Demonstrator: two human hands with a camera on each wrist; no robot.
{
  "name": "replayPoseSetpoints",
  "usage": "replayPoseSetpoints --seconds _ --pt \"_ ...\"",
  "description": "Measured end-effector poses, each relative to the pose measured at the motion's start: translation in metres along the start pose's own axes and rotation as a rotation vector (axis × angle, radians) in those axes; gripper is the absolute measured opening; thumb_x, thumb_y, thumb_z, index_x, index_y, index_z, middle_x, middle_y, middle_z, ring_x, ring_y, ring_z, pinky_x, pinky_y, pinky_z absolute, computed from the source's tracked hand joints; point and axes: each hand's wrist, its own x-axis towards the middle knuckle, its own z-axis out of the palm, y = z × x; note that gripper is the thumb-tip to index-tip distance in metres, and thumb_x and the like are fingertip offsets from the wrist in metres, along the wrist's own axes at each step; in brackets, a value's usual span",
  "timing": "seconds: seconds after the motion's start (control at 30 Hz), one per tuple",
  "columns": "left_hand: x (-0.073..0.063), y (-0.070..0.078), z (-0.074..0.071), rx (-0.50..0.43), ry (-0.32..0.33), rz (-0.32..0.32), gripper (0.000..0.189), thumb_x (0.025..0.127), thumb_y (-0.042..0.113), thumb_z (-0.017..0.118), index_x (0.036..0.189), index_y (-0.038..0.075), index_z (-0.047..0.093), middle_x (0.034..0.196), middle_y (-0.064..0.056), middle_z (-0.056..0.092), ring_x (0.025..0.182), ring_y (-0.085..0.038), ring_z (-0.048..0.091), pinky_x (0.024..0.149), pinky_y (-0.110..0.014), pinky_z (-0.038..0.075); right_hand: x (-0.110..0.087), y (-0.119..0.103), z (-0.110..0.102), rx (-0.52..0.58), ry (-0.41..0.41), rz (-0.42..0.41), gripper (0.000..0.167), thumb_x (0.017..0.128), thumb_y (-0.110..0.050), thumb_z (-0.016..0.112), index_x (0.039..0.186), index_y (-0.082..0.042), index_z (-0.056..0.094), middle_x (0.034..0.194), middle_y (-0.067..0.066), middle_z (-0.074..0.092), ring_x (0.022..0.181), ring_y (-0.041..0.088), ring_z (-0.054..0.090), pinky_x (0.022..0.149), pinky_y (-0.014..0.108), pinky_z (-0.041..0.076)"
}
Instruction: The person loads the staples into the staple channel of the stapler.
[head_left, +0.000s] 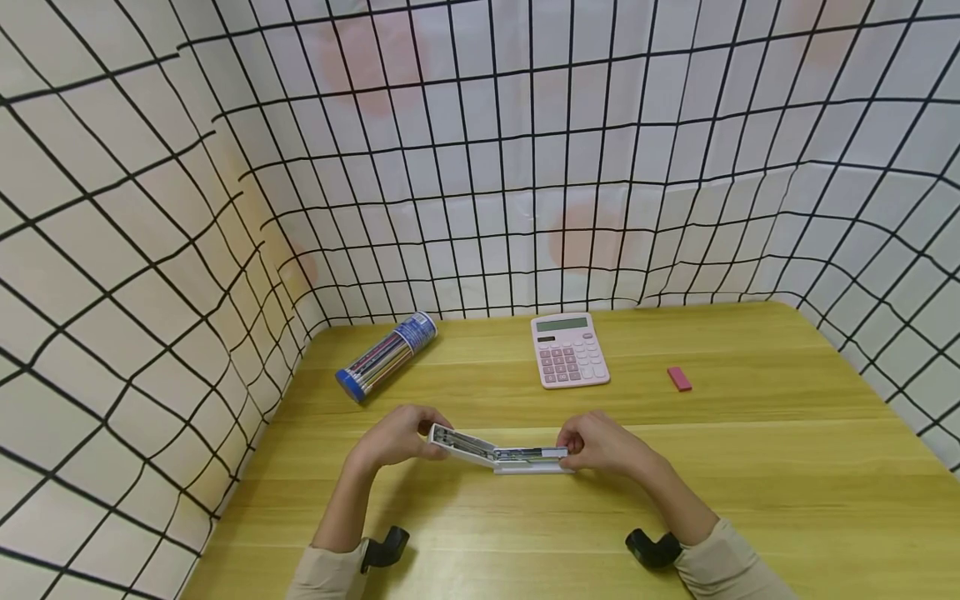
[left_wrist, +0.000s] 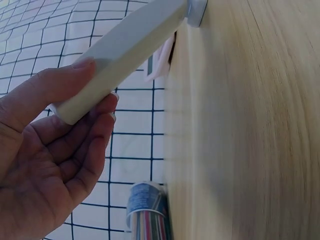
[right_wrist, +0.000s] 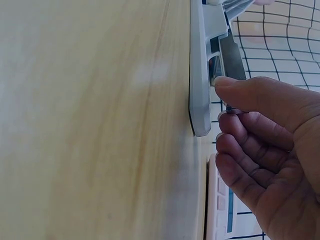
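A white hinged case [head_left: 532, 469] lies unfolded, its right half flat on the table and its left half tilted up. Slim metallic tools [head_left: 465, 442] fill the raised half. My left hand [head_left: 405, 435] grips that half's outer end, thumb on its outside in the left wrist view, fingers behind [left_wrist: 102, 125]. With thumb and index finger, my right hand [head_left: 603, 443] pinches the end of a thin, flat dark-grey strip [right_wrist: 233, 57] over the case's right half. I cannot tell what kind of tool the strip is. The right hand's other fingers curl loosely [right_wrist: 245, 160].
Beyond the left hand lies a clear tube of colored pencils [head_left: 386, 356] with a blue cap. A pink calculator [head_left: 571, 350] sits behind the case, and a small pink-red block [head_left: 679, 378] lies to its right. White sheeting with a black grid [head_left: 480, 167] borders the wooden table.
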Motion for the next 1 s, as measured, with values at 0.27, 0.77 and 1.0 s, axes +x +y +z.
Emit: replayPoseSetpoints --seconds 0.27,0.77,1.0 --pt "0.000 0.003 0.001 0.002 0.029 0.002 0.026 0.078 0.018 0.080 0.101 0.009 0.072 0.085 0.001 0.069 0.078 -0.020 0.060 0.066 -0.025 0.046 0.001 0.001 0.000 -0.005 0.003 0.014 0.014 0.076 -0.016 0.080 0.083 -0.012 0.068 0.070 -0.008 0.057 0.065 0.004 0.047 0.060 0.019 0.040" --pt "0.005 0.020 0.011 0.022 0.138 0.081 0.020 0.077 0.027 0.080 0.093 0.017 0.073 0.084 0.007 0.069 0.080 -0.010 0.059 0.070 -0.024 0.046 0.001 0.000 0.002 0.000 -0.003 0.029 0.013 0.077 -0.016 0.079 0.083 -0.013 0.068 0.070 -0.009 0.057 0.066 0.005 0.048 0.060 0.019 0.041" --pt "0.007 0.024 0.017 -0.012 0.164 0.060 0.026 0.077 0.029 0.081 0.098 0.014 0.073 0.090 0.004 0.071 0.086 -0.017 0.063 0.072 -0.024 0.048 0.002 -0.001 0.001 -0.005 -0.009 0.045 0.013 0.076 -0.015 0.079 0.083 -0.013 0.068 0.070 -0.008 0.057 0.066 0.005 0.048 0.060 0.019 0.040"
